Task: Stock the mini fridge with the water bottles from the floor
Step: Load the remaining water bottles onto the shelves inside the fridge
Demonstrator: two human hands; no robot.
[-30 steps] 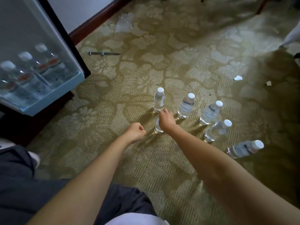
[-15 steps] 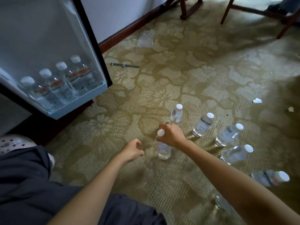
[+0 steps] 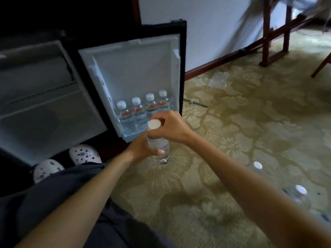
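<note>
Figure. Head view, read left to right. At 9 o'clock the mini fridge stood open, its interior dim and apparently without bottles, though detail was hard to read. Below it, at 8 o'clock, two pale perforated clogs showed past a dark trouser leg. At 11 o'clock the fridge door hung open; its lower door shelf carried four stocked bottles in a row, upright and touching.

At centre, a water bottle was held upright, clear of the carpet and just in front of the door shelf. The left hand had its grip wrapped round the bottle's body; the right hand had its grip closed on the neck just under the white cap. Both grips were therefore grasping the same bottle.

At 4 o'clock two floor bottles remained, only their white caps distinct beyond the right forearm. At 1 o'clock lay crumpled clear plastic, and at 2 o'clock stood wooden furniture legs.

Risks, as judged: the row on the door shelf looked nearly full, so pressing the held bottle in could topple a neighbour; a handover between grips could let the smooth bottle slip; the trailing right arm could knock over the floor bottles.
</note>
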